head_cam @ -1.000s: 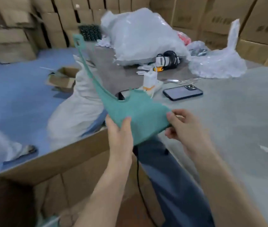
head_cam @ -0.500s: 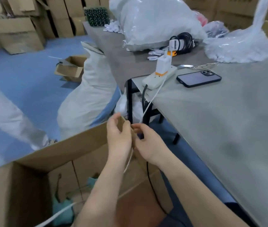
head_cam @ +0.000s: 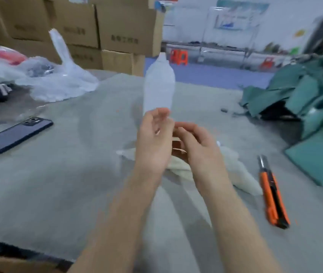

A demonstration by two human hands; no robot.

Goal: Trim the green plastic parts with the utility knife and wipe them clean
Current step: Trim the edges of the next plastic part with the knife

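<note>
Both hands have moved from the floor carton to the table (head_cam: 58,184), where I log the green plastic parts (head_cam: 304,99) heaped far right, the utility knife (head_cam: 273,194) lying ungripped just beside the cloth (head_cam: 241,174), left hand (head_cam: 154,140) and right hand (head_cam: 198,146) loosely curled together above it, contents indeterminate, and print on the cardboard boxes (head_cam: 125,22) illegible.

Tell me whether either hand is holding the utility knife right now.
No: the utility knife lies on the table, to the right of the right hand, and the left hand is not touching it either.
</note>
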